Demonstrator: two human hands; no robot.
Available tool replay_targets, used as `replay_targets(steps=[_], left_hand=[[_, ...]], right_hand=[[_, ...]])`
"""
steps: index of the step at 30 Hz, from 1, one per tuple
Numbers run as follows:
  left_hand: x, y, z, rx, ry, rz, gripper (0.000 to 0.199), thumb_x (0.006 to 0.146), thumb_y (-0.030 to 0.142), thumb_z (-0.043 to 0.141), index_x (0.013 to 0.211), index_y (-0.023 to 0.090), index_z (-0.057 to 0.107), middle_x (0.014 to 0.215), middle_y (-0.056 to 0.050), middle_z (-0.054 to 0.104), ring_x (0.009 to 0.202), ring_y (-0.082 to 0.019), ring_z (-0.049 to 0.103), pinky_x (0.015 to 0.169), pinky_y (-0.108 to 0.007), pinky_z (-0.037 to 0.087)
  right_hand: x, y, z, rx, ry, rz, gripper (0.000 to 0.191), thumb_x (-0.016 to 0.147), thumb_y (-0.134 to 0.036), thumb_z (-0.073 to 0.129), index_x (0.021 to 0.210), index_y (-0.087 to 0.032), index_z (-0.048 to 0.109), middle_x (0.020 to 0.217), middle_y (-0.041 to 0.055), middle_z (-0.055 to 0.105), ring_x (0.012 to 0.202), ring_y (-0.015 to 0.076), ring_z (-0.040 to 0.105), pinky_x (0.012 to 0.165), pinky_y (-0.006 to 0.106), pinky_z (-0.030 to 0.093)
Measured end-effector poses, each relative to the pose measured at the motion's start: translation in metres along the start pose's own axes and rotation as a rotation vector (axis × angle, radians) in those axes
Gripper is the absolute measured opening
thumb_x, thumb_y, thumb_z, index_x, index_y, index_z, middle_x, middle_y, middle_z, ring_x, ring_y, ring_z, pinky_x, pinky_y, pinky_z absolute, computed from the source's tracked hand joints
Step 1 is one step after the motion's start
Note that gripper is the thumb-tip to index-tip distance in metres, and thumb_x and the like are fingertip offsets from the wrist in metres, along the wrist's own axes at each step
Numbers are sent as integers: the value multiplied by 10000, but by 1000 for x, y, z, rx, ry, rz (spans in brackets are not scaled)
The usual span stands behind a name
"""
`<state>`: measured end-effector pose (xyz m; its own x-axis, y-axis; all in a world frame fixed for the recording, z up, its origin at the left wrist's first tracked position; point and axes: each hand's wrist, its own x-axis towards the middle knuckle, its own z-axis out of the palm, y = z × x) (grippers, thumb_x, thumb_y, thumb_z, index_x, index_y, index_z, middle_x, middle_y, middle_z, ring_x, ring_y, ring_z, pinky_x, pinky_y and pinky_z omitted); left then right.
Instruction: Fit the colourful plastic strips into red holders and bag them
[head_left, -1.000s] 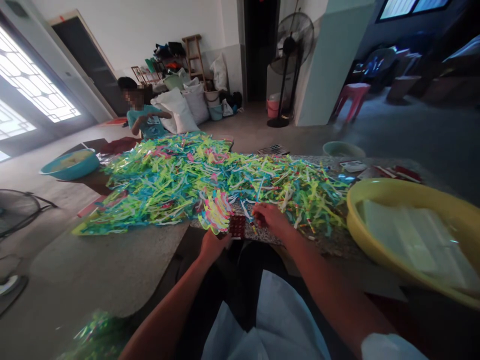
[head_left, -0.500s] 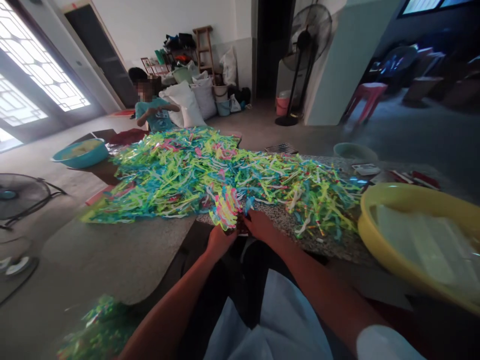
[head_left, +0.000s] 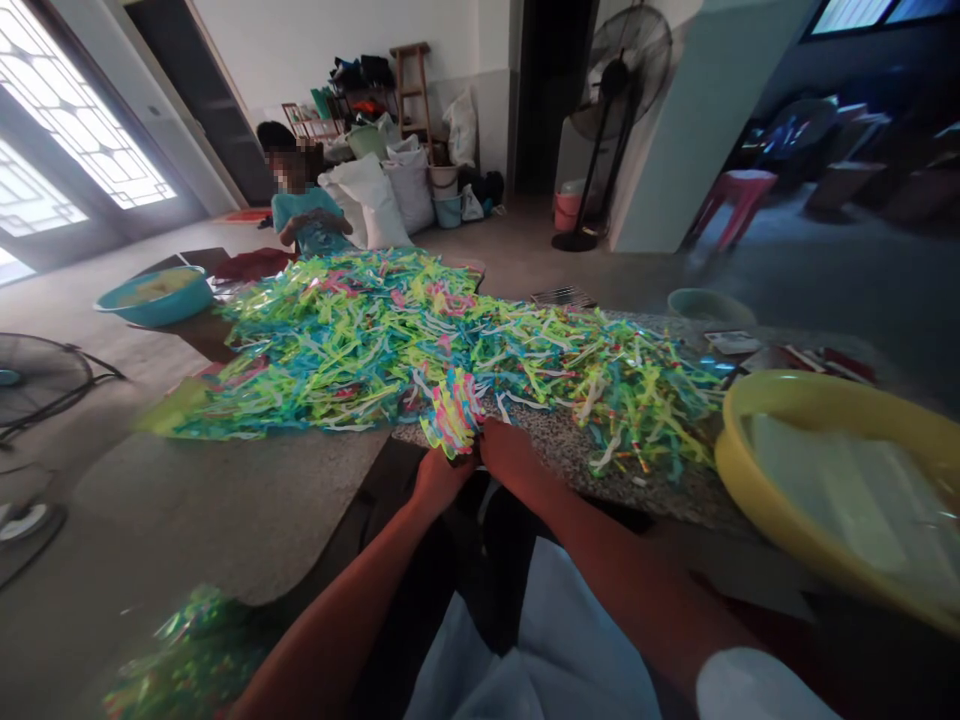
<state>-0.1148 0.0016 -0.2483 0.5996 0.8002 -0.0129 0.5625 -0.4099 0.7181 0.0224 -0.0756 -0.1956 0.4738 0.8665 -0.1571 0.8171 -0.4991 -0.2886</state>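
Note:
At the near edge of the stone table (head_left: 555, 425), my left hand (head_left: 444, 478) is closed round a bundle of pink, yellow and white strips (head_left: 454, 415), which fans upward from the fingers. My right hand (head_left: 510, 450) is closed right beside it, its fingertips by the bundle's lower end; what they hold is too small to make out. A wide pile of green, blue and yellow strips (head_left: 352, 340) lies just beyond both hands and reaches to the right.
A yellow basin (head_left: 739, 450) with pale packets stands at the right. A blue basin (head_left: 157, 300) is at the left. Behind the pile sits a person in a teal shirt (head_left: 311, 222). More strips (head_left: 187, 660) lie low at the left.
My right hand has moved slightly left, closer to my left hand and the bundle. A blue strip by its fingers no longer shows there. The person's hands have come down.

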Motion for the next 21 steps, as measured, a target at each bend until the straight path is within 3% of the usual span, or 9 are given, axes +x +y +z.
replay_targets(steps=[4,14,18,21], left_hand=[[1,-3,2,9,-14,-16,457,786,407,732,1181,180,699,1076,-87,767,1027,-272,711,803,-285,534],[1,1,0,23,-13,2,480,784,400,742,1212,187,693,1128,-89,754,1098,-286,688,829,-290,537],[-1,3,1,48,2,29,450,803,369,735,1213,192,690,1166,-94,743,1128,-282,677,894,-310,532],[-1,5,2,48,60,0,448,801,366,744,1202,177,682,1173,-111,737,1125,-282,678,923,-329,528]], right_hand=[[2,-2,5,26,27,46,297,1011,-262,425,1162,-104,627,1037,192,729,995,305,716,816,362,527],[6,-3,12,87,38,90,313,1015,-269,418,1161,-103,640,1053,188,729,1002,285,709,817,341,511],[5,18,0,86,-1,66,320,1014,-331,439,1138,-147,670,1103,164,723,1059,275,687,861,334,488],[-3,41,-4,59,25,157,379,1005,-444,464,1156,-159,663,1093,160,719,1060,284,677,867,344,478]])
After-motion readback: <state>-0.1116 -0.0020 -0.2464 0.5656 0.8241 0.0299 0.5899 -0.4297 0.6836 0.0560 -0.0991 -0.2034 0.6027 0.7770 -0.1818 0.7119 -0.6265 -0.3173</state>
